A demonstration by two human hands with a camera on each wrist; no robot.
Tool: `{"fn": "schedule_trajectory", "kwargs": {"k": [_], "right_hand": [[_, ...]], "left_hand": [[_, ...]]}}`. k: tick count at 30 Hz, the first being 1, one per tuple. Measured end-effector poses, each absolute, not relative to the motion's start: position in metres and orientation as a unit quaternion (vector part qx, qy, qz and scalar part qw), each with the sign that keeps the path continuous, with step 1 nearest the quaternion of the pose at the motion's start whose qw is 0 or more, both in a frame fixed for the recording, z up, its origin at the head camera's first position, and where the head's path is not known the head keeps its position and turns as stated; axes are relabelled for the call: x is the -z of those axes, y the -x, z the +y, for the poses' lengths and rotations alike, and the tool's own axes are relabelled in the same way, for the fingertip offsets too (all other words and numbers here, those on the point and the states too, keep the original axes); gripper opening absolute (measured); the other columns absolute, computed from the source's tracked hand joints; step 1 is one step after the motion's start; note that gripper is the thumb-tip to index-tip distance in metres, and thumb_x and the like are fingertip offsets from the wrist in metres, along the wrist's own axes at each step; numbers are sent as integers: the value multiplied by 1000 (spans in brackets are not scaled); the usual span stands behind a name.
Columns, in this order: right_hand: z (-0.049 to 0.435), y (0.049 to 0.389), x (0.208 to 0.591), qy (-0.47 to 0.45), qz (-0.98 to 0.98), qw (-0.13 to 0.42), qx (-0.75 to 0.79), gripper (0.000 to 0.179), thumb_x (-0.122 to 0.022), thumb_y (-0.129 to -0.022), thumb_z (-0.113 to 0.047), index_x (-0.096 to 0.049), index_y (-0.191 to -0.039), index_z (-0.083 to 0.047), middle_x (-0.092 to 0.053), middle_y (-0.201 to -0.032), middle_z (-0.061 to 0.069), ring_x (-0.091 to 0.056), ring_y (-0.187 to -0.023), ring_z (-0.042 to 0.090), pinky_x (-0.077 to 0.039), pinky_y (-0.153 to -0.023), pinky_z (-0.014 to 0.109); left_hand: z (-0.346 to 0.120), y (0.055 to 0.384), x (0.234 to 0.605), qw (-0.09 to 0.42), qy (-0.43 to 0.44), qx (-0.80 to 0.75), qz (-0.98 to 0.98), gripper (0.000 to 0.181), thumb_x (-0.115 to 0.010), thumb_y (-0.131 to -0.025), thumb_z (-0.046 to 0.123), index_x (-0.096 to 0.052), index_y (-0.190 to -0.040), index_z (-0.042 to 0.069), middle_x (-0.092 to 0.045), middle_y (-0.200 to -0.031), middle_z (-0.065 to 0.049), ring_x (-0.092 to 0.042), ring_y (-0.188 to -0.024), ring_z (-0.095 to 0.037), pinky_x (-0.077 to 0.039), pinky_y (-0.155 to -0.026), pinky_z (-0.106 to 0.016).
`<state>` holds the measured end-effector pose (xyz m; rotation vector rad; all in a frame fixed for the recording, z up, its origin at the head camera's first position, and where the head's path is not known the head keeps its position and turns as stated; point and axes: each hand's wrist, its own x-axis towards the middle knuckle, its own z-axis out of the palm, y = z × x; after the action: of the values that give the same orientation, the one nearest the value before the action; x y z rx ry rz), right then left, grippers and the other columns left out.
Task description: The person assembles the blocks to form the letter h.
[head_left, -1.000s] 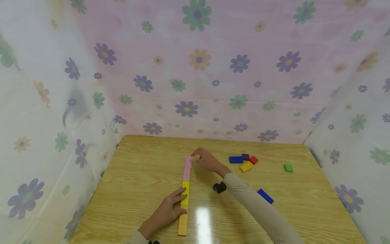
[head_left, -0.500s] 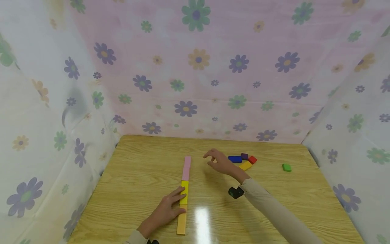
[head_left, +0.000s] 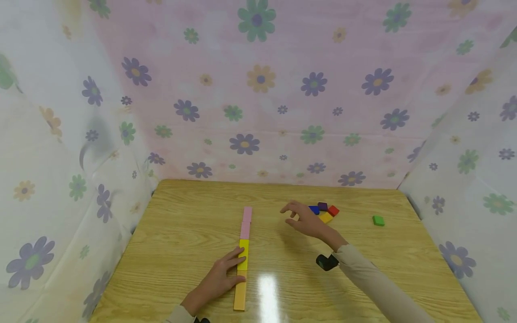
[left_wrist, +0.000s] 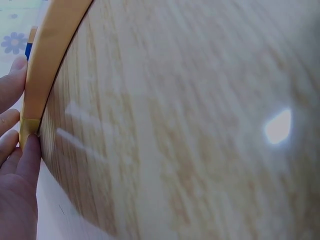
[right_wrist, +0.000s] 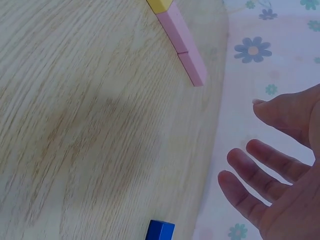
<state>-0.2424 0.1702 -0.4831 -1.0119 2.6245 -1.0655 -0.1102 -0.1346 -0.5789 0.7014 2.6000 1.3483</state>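
A straight row of wooden blocks runs away from me: a long orange block (head_left: 240,296), a yellow block (head_left: 244,251) and two pink blocks, a nearer one (head_left: 244,230) and a far one (head_left: 247,214). My left hand (head_left: 218,278) rests against the row from the left, fingers over the yellow block and thumb on the orange one. In the left wrist view the orange block (left_wrist: 50,60) passes beside the fingers. My right hand (head_left: 305,220) hovers, holding nothing, between the pink blocks and a loose cluster of blocks, fingers spread and slightly bent in the right wrist view.
The cluster holds a blue block (head_left: 314,209), partly behind my right hand, a dark purple block (head_left: 322,206), a red block (head_left: 333,210) and a yellow-orange block (head_left: 326,217). Farther right lies a green block (head_left: 378,220). Flowered cloth (head_left: 258,112) surrounds the wooden table (head_left: 181,233).
My right hand has left the far pink block and moved right to the cluster. Its forearm now hides a lone blue block seen earlier. My left hand stays put.
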Motion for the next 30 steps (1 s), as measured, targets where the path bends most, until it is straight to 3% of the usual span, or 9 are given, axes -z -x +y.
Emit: {"fn": "schedule_trajectory", "kwargs": {"k": [10,26,30], "right_hand": [[189,231,478,330,867,63,368,22,-60,-94,-13,-61,-116,-8,-55,-118,11,-57,-93,33,-53,-66,30],[225,213,482,293,883,58,361,26,-62,-91,-6,-60,-118,-7,-58,-113,11,-56,-93,28,-51,-69,29],[234,207,483,287,884,61,364,28,-62,-91,-4,-59,-119,-7,-57,-115,12,-56,-96,32,-52,-69,30]], "left_hand": [[-134,111,580,67,-234,-451,859,55,-72,-84,27,-56,-130,3,-36,-149,-7,-31,-136,-30,-36,-105,-45],[-133,110,580,75,-225,-458,857,55,-72,-84,27,-56,-131,2,-36,-149,-7,-30,-137,-31,-35,-105,-46],[-135,110,580,74,-225,-455,858,55,-71,-85,28,-55,-131,2,-35,-149,-7,-30,-137,-31,-35,-105,-47]]}}
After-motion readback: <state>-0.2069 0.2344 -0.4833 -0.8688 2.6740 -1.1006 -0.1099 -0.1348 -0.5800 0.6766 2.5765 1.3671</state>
